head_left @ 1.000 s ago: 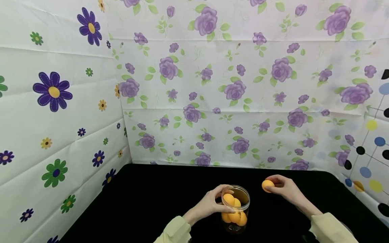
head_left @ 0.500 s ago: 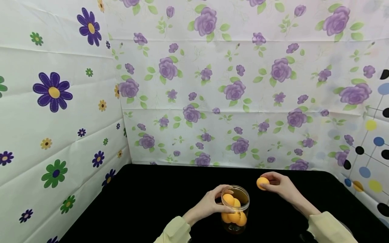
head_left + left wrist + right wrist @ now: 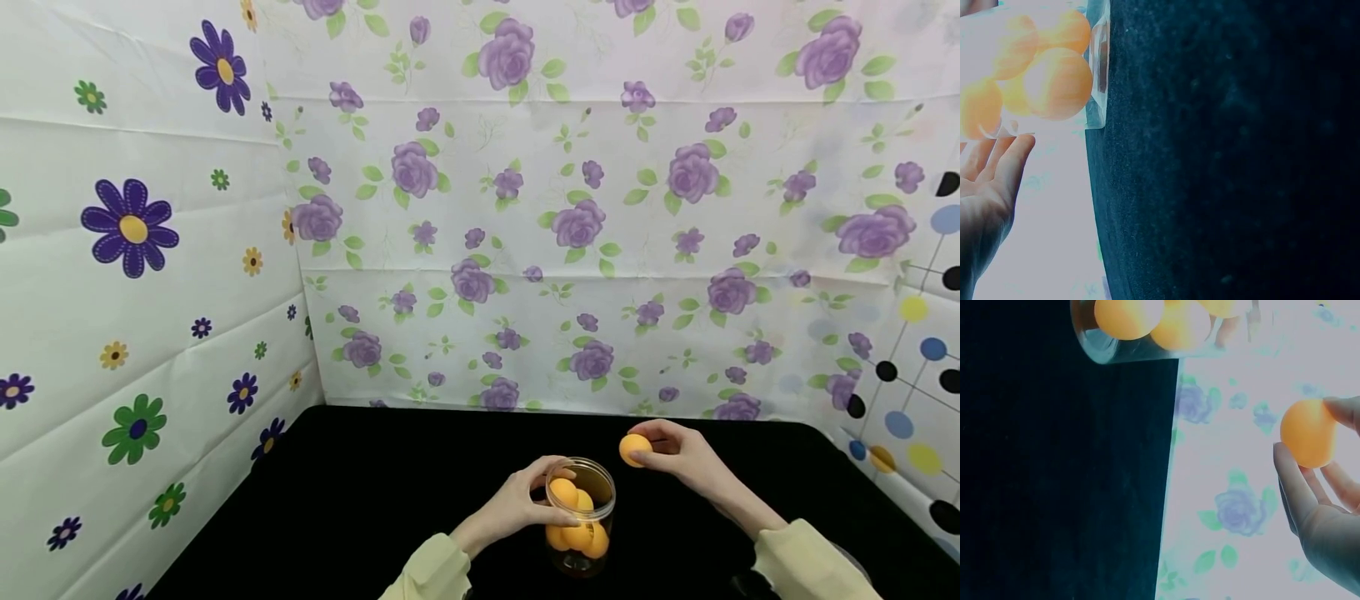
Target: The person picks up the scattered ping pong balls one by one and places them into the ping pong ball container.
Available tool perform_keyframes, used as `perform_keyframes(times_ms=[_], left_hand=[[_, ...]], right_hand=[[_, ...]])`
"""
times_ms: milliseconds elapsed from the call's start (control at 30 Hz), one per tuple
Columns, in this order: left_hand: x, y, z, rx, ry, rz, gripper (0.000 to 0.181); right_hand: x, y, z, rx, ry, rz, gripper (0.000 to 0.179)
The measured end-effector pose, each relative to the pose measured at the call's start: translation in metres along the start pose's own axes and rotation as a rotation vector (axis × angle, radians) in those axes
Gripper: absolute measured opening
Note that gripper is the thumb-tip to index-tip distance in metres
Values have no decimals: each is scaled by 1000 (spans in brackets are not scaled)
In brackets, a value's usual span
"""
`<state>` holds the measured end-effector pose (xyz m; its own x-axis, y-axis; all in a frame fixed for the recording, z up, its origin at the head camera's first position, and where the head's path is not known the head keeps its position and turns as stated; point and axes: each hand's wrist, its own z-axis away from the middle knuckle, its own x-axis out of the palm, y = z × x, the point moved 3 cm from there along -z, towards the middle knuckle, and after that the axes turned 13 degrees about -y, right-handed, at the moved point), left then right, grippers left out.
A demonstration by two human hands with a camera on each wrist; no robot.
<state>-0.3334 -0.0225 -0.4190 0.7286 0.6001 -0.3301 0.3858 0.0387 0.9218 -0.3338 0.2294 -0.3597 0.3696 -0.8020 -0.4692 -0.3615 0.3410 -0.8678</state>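
A clear, lidless jar (image 3: 577,568) stands upright on the black tabletop, with several orange ping-pong balls (image 3: 577,537) inside it. My left hand (image 3: 517,502) grips the jar near its rim, thumb in front and fingers behind. To the jar's upper right, my right hand (image 3: 686,458) pinches one orange ping-pong ball (image 3: 633,449) between thumb and fingertips, apart from the jar. In the right wrist view this ball (image 3: 1308,434) is held clear of the table. The left wrist view shows left fingers (image 3: 1015,164) against the jar wall.
The black table (image 3: 360,492) spreads widely to the left of the jar. Behind it hangs a white sheet with purple roses (image 3: 472,279); patterned sheets also close off the left and right sides. A dark object, too dim to identify, lies near the right sleeve (image 3: 806,558).
My right hand has moved left and slightly up in the head view with the ping-pong ball, closer to the jar. The left hand and the jar have stayed in place.
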Motion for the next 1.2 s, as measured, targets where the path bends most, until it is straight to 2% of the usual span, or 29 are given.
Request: perform_keyframes(times_ms=[233, 900, 1200], left_hand=[[0, 0, 0, 2, -1, -3, 61], [0, 1, -1, 0, -3, 9, 60], [0, 1, 0, -9, -2, 5, 60]], right_hand=[[6, -9, -2, -37, -40, 6, 40], [24, -27, -5, -136, -169, -78, 37], [30, -31, -6, -145, -178, -58, 34]])
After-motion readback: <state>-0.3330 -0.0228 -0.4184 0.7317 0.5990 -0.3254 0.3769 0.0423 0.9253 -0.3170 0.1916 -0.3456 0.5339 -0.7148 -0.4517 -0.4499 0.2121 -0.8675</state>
